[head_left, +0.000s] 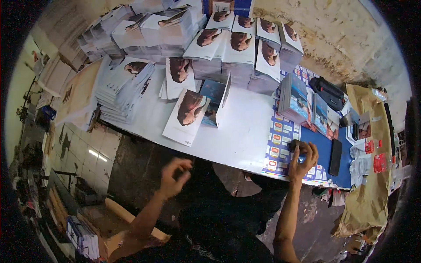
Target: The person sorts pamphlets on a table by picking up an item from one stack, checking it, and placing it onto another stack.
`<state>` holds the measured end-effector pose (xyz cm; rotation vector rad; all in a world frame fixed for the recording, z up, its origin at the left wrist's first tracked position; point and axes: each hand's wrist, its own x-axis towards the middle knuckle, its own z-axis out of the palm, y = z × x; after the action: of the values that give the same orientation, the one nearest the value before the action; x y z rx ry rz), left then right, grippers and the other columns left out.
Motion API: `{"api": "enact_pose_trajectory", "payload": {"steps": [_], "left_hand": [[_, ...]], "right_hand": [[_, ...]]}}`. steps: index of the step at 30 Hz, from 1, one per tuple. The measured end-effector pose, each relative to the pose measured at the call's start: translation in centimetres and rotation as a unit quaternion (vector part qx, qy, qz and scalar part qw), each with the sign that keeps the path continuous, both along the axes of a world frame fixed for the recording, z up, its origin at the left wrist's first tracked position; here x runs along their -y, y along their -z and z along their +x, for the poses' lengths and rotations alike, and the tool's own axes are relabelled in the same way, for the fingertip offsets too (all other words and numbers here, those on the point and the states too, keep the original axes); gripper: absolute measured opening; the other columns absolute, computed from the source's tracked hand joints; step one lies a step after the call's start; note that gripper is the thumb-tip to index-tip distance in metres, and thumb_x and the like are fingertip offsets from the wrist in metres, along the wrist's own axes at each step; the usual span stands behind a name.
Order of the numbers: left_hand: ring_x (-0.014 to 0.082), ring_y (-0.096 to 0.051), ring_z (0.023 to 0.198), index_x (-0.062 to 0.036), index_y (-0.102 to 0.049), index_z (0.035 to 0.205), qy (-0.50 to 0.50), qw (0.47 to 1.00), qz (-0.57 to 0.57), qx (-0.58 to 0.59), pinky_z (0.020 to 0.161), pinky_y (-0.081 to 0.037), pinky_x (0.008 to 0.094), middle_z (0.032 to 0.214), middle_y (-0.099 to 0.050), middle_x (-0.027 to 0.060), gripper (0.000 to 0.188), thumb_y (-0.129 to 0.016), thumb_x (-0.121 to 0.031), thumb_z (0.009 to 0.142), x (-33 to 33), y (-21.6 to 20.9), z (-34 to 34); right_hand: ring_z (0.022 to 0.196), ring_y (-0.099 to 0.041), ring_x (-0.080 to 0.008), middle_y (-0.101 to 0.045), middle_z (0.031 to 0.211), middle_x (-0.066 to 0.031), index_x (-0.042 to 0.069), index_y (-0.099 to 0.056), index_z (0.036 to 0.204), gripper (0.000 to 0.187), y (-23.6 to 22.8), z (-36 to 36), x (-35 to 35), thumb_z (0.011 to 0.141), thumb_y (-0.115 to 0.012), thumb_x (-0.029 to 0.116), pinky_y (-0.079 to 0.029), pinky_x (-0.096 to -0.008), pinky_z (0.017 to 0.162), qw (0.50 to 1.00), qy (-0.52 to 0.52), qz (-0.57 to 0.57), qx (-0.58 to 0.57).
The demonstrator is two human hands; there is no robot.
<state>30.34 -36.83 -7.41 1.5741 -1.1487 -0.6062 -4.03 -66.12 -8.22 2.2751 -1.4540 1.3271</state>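
Note:
My left hand (174, 177) hangs in the air before the table's front edge, fingers loosely curled and thumb apart, with nothing visible in it. Over the patterned sheet at the right, my right hand (305, 160) has its fingers bent around a small dark object (295, 143), mostly covered by the fingers; its kind is unclear. Left of it on the white tabletop (245, 131) lies a white folded booklet (186, 116) with a brownish picture on its cover. Behind this stands a partly opened booklet (215, 98) with blue inner pages. Another white booklet (180, 76) lies farther back.
Tall stacks of white booklets (239, 48) line the back, with a loose pile (125, 83) at left. Blue-covered stacks (294, 98), a black pouch (326, 93), a phone (335, 157) and plastic bottles (359, 165) occupy the right. Brown paper (364, 206) hangs over the right edge.

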Motion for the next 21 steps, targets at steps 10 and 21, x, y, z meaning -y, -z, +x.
{"api": "enact_pose_trajectory", "payload": {"steps": [10,21], "left_hand": [[0.0320,-0.018,0.153,-0.0142,-0.035,0.157,0.538,0.650,0.323,-0.429,0.124,-0.015,0.0515,0.164,-0.028,0.0143,0.080,-0.037,-0.069,0.099,-3.2,4.4,-9.0],[0.0346,-0.023,0.151,-0.0109,-0.032,0.158,0.621,0.639,0.327,-0.315,0.123,-0.020,0.0479,0.163,-0.028,0.0176,0.073,-0.044,-0.057,0.103,-0.9,0.9,-9.2]], "right_hand": [[0.119,-0.056,-0.0343,-0.063,0.123,-0.0154,0.005,-0.068,0.114,0.031,0.1,-0.1,0.3,0.088,-0.076,0.019,-0.037,-0.0464,0.104,0.997,-0.016,0.015,0.072],[0.118,-0.057,-0.0322,-0.063,0.124,-0.0134,0.007,-0.067,0.116,0.033,0.7,-0.1,0.7,0.087,-0.076,0.021,-0.035,-0.0436,0.103,0.997,-0.013,0.045,0.060]]}}
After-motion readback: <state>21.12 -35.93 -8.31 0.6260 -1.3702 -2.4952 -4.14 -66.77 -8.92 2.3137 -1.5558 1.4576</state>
